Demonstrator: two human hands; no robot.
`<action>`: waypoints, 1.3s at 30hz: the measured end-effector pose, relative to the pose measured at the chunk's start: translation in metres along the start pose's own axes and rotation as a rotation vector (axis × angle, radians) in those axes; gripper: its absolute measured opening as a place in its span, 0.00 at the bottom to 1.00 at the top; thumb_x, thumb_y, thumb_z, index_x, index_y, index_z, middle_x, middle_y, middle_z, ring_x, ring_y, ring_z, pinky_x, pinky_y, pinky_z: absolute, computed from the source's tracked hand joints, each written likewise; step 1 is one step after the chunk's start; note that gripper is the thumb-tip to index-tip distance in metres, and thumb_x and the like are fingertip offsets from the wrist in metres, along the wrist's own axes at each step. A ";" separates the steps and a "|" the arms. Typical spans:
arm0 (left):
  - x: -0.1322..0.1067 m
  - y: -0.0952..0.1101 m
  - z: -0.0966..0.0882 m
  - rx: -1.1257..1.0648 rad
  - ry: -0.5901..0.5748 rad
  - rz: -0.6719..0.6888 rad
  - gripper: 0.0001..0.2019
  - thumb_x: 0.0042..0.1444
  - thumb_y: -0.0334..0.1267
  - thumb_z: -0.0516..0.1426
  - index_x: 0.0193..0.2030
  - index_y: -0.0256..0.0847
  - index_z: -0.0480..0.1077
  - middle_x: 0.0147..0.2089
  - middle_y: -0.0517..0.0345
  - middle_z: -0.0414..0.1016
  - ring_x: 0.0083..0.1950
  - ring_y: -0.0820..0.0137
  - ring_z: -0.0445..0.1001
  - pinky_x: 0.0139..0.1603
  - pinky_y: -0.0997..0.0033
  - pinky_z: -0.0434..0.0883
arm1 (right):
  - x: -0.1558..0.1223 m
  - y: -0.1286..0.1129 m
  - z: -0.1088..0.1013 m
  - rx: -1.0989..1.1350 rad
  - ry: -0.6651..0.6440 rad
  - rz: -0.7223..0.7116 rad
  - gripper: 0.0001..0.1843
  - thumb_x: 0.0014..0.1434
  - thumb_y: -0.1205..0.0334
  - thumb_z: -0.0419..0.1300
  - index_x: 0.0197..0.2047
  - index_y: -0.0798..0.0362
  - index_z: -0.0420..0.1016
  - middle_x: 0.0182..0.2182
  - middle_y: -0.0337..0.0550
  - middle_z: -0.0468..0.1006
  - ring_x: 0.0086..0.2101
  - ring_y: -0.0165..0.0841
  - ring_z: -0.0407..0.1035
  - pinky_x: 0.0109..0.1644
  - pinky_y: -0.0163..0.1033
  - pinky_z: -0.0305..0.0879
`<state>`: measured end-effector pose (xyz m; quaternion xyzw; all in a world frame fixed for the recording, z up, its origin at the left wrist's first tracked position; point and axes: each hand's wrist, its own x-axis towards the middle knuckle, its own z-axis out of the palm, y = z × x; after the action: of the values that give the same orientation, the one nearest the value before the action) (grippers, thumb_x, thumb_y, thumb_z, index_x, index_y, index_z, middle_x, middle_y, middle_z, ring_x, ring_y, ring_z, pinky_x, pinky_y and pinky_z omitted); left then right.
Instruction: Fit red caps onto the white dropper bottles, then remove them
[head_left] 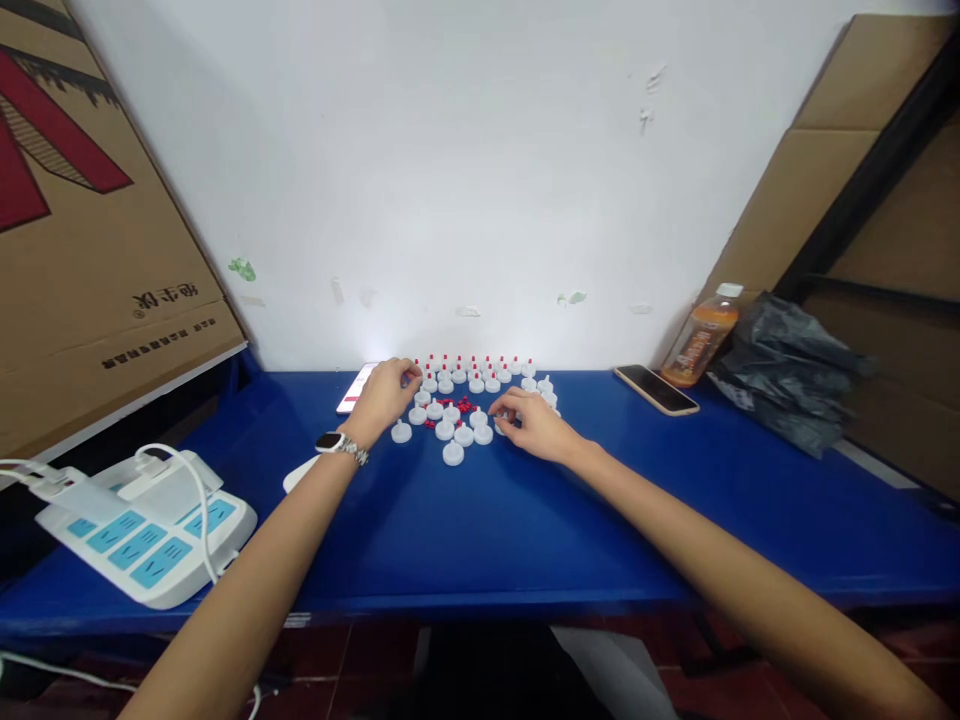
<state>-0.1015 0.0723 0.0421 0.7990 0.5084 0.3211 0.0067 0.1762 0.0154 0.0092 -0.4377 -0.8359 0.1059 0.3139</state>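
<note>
On the blue table stand several white round caps with spouts (pixel 453 454), and those in the back rows carry small red tips (pixel 473 360). Loose red tips (pixel 465 404) lie in a small pile amid the caps. My left hand (pixel 386 398), wearing a watch (pixel 330 442), is at the left end of the back rows. Its fingers are curled in a pinch beside a red-tipped cap; what they hold, if anything, is hidden. At the right side of the group, my right hand (pixel 534 424) has its thumb and fingers closed around a white spouted cap (pixel 501 425), partly covered by the fingertips.
A lit phone (pixel 356 390) lies beside my left hand, and a white power strip (pixel 150 540) with cables sits at left. To the right are a dark phone (pixel 656 389), an orange drink bottle (pixel 701 338) and a black plastic bag (pixel 787 365). A white wall (pixel 465 180) rises behind.
</note>
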 end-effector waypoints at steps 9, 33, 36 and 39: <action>0.052 -0.014 0.021 0.065 -0.243 -0.124 0.09 0.55 0.35 0.61 0.42 0.36 0.80 0.40 0.48 0.82 0.40 0.63 0.79 0.45 0.67 0.73 | 0.038 0.007 0.008 0.088 0.169 0.041 0.07 0.58 0.68 0.57 0.35 0.54 0.77 0.31 0.41 0.76 0.28 0.29 0.66 0.36 0.36 0.61; 0.030 0.001 0.027 -0.102 -0.107 -0.040 0.12 0.61 0.38 0.57 0.48 0.37 0.75 0.45 0.49 0.79 0.43 0.65 0.77 0.48 0.67 0.72 | 0.019 0.008 0.002 -0.008 0.106 0.069 0.06 0.58 0.67 0.58 0.35 0.52 0.78 0.32 0.42 0.80 0.33 0.32 0.70 0.40 0.38 0.61; 0.035 0.006 0.030 0.049 -0.158 0.052 0.13 0.58 0.39 0.59 0.48 0.40 0.76 0.50 0.48 0.75 0.50 0.60 0.74 0.53 0.62 0.70 | 0.021 0.004 0.005 -0.027 0.101 0.067 0.06 0.58 0.67 0.58 0.35 0.53 0.78 0.33 0.42 0.80 0.34 0.33 0.70 0.42 0.38 0.60; 0.051 0.015 0.036 0.171 -0.232 0.125 0.10 0.57 0.40 0.60 0.44 0.43 0.79 0.50 0.48 0.76 0.54 0.55 0.70 0.57 0.57 0.67 | 0.021 0.004 0.006 -0.026 0.109 0.070 0.07 0.59 0.67 0.58 0.35 0.52 0.78 0.33 0.42 0.80 0.35 0.33 0.70 0.42 0.38 0.60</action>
<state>-0.0566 0.1174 0.0446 0.8583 0.4792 0.1822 -0.0225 0.1660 0.0347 0.0118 -0.4756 -0.8031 0.0821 0.3493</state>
